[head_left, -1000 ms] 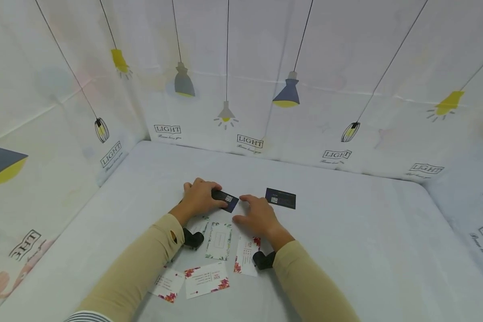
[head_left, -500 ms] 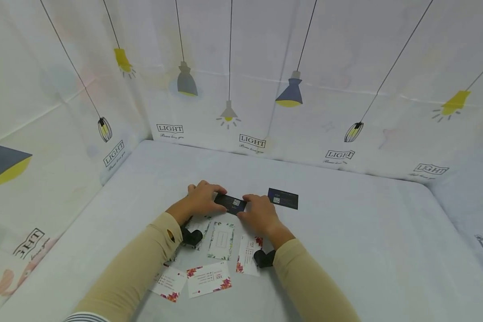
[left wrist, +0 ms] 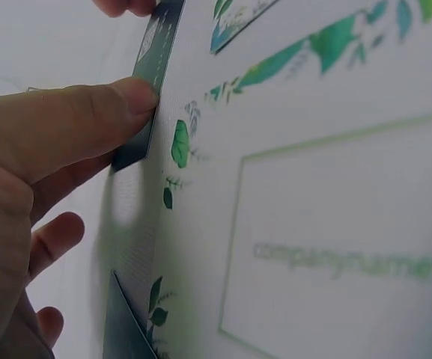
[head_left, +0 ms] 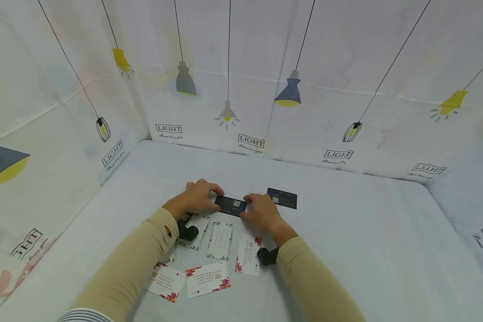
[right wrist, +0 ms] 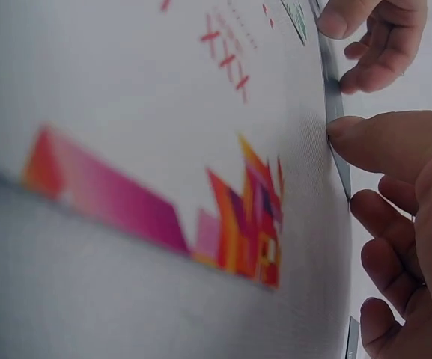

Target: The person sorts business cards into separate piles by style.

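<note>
A black business card (head_left: pixel 230 205) with a small QR code lies crosswise between both hands in the head view. My left hand (head_left: pixel 198 197) pinches its left end, the thumb on the near long edge and a finger at the far edge. At the card's right end, my right hand (head_left: pixel 262 212) holds it with thumb and index finger. In the left wrist view the left thumb (left wrist: pixel 129 97) rests on the dark card. The right wrist view has the right thumb (right wrist: pixel 350 138) at the card's edge, with the left fingertips farther along it.
Another black card (head_left: pixel 282 198) lies to the right. White cards with green leaves (head_left: pixel 220 240) and white cards with red-orange flowers (head_left: pixel 208 279) are spread nearer the body. Part of a further dark card (head_left: pixel 184 219) shows by the left wrist. A printed curtain (head_left: pixel 249 89) stands behind the table.
The right hand has closed in on the black card's right end, and the card has turned from slanting to nearly level. The left hand keeps its hold on the left end.
</note>
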`<move>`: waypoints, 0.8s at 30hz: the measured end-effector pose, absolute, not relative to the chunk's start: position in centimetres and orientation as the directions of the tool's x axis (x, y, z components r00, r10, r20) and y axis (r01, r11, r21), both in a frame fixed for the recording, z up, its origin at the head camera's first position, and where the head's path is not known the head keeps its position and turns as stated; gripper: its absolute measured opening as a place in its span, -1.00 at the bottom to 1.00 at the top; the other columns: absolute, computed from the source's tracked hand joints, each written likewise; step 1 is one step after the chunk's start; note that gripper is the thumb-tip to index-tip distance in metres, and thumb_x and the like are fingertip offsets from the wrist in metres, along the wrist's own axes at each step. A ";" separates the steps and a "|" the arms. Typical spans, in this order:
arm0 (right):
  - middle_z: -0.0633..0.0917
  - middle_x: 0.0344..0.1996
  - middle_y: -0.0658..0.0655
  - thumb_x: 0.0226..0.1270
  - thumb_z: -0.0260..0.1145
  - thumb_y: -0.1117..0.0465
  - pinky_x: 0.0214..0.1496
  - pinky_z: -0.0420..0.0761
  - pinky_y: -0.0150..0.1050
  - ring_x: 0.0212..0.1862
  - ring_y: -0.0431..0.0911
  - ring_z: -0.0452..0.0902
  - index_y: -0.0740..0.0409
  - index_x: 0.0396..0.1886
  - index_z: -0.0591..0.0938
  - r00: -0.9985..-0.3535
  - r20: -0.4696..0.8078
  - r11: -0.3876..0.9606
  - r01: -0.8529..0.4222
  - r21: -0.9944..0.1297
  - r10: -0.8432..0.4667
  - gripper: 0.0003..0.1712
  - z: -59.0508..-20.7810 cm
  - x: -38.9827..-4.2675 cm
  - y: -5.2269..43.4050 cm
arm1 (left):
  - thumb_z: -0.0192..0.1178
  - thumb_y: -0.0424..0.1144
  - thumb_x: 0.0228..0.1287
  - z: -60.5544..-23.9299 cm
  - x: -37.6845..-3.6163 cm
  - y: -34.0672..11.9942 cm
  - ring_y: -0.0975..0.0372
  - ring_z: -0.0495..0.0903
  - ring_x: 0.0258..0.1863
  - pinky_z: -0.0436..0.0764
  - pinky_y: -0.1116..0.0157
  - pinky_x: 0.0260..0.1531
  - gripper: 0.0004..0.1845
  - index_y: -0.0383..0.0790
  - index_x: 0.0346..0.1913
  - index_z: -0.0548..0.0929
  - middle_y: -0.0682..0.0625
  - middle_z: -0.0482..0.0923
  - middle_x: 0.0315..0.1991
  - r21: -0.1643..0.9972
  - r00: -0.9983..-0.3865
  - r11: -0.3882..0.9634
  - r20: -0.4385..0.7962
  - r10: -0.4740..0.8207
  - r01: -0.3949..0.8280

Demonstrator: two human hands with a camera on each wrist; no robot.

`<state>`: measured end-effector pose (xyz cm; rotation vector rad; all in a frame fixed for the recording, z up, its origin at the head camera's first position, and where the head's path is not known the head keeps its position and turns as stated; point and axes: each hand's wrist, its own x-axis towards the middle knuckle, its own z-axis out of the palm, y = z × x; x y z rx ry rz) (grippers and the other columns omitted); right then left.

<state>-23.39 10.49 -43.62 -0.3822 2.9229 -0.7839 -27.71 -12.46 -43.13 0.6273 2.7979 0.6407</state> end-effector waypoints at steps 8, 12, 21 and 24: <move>0.62 0.17 0.19 0.28 0.40 0.13 0.38 0.28 0.05 0.28 0.13 0.41 0.23 0.26 0.58 -0.955 -0.005 0.825 -0.252 -0.506 -0.295 -0.43 -43.5 -23.4 10.8 | 0.44 -0.04 0.17 -43.3 -28.1 -12.4 0.09 0.39 0.17 0.18 -0.02 0.07 -0.60 0.04 0.09 0.70 0.08 0.60 0.08 0.456 -0.880 0.802 -0.081 0.468 0.385; 0.60 0.19 0.18 0.30 0.39 0.12 0.39 0.27 0.04 0.29 0.12 0.38 0.20 0.28 0.57 -0.957 -0.019 0.828 -0.241 -0.505 -0.290 -0.43 -43.4 -23.4 10.9 | 0.45 0.00 0.15 -43.4 -28.0 -12.5 0.07 0.36 0.21 0.18 -0.01 0.08 -0.45 0.05 0.23 0.63 -0.01 0.51 0.21 0.469 -0.881 0.802 -0.098 0.463 0.370; 0.58 0.22 0.21 0.31 0.40 0.14 0.38 0.28 0.06 0.31 0.13 0.36 0.20 0.29 0.56 -0.955 0.008 0.794 -0.252 -0.553 -0.297 -0.42 -43.0 -23.4 11.4 | 0.45 0.03 0.15 -43.6 -27.7 -12.5 0.06 0.32 0.22 0.19 0.01 0.09 -0.38 0.07 0.30 0.58 -0.04 0.44 0.27 0.502 -0.886 0.795 -0.112 0.450 0.341; 0.57 0.23 0.20 0.31 0.39 0.13 0.38 0.28 0.06 0.32 0.12 0.35 0.20 0.30 0.55 -0.955 -0.006 0.782 -0.240 -0.575 -0.297 -0.42 -42.8 -23.4 11.5 | 0.44 0.02 0.16 -43.5 -27.5 -12.5 0.05 0.31 0.23 0.20 0.00 0.10 -0.41 0.07 0.28 0.59 -0.04 0.44 0.27 0.508 -0.890 0.795 -0.110 0.442 0.332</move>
